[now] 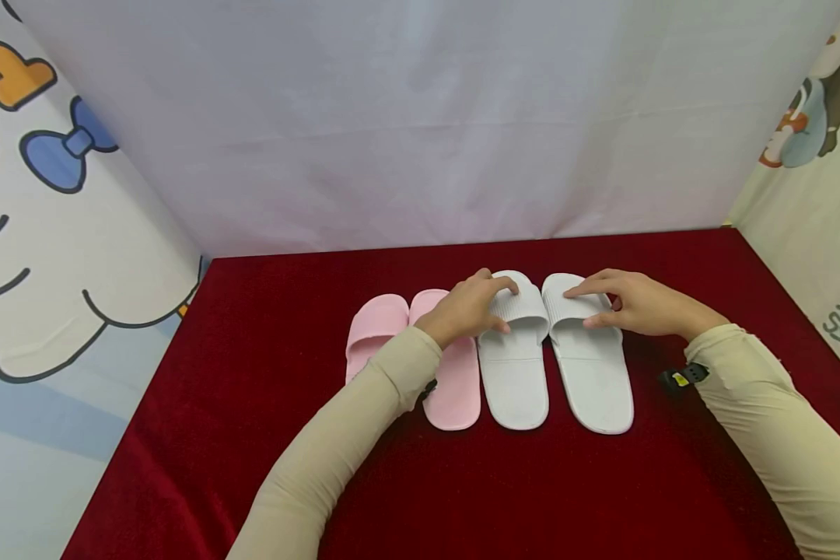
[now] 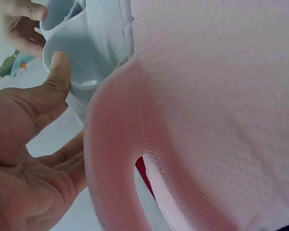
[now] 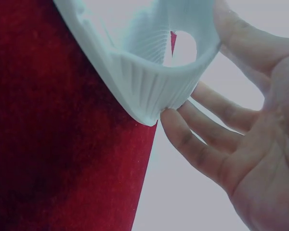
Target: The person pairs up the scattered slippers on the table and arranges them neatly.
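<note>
Two white slippers with ribbed straps lie side by side, toes away from me, in the head view. Over the strap of the left white slipper [image 1: 518,389] rests my left hand [image 1: 460,309], its thumb near the strap's opening in the left wrist view. My right hand [image 1: 647,305] touches the strap of the right white slipper [image 1: 597,393]; the right wrist view shows its fingers, fairly straight, against the strap's outer side [image 3: 151,89]. Left of these lie two pink slippers, one [image 1: 376,320] farther left and the other [image 1: 456,393] partly hidden under my left forearm.
A dark red cloth [image 1: 273,334] covers the table. Behind it hangs a white curtain [image 1: 392,140]. Printed panels stand at both sides, the left one with a blue bow [image 1: 77,144]. A black wrist strap [image 1: 686,377] shows by my right sleeve.
</note>
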The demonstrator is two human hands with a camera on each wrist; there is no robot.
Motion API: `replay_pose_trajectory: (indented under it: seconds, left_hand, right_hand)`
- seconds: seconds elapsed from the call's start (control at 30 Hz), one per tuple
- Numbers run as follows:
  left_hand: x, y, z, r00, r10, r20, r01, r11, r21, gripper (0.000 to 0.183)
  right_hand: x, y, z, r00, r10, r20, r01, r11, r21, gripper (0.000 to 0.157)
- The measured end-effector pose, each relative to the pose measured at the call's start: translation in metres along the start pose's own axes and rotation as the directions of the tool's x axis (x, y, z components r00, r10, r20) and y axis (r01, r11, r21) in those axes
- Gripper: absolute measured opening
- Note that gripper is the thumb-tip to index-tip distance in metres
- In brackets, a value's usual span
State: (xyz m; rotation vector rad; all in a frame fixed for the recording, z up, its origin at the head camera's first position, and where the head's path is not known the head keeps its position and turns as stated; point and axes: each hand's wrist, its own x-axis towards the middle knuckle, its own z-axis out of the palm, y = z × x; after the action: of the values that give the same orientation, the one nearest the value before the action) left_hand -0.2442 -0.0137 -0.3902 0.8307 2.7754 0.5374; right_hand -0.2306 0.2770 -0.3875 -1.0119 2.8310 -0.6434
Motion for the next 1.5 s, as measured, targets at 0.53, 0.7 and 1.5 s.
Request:
replay_pose_trajectory:
  seconds: [0.53,0.7,1.5]
  left_hand:
    - [0.0,0.001,0.001,1.0,-0.016,0.027,0.015,1.0,0.02,0.061]
    - [0.0,0.002,0.002,0.999,-0.016,0.034,0.015,0.999,0.029,0.061]
    - [0.006,0.001,0.01,0.999,-0.033,0.031,0.031,0.997,0.066,0.061]
  right_hand:
    - [0.002,0.003,0.002,0.997,0.049,0.056,-0.049,0.999,0.008,0.048]
    - [0.001,0.002,0.003,0.991,0.092,0.094,-0.092,0.996,-0.002,0.047]
    - [-0.036,0.001,0.012,0.982,0.183,-0.054,-0.185,0.982,-0.035,0.066]
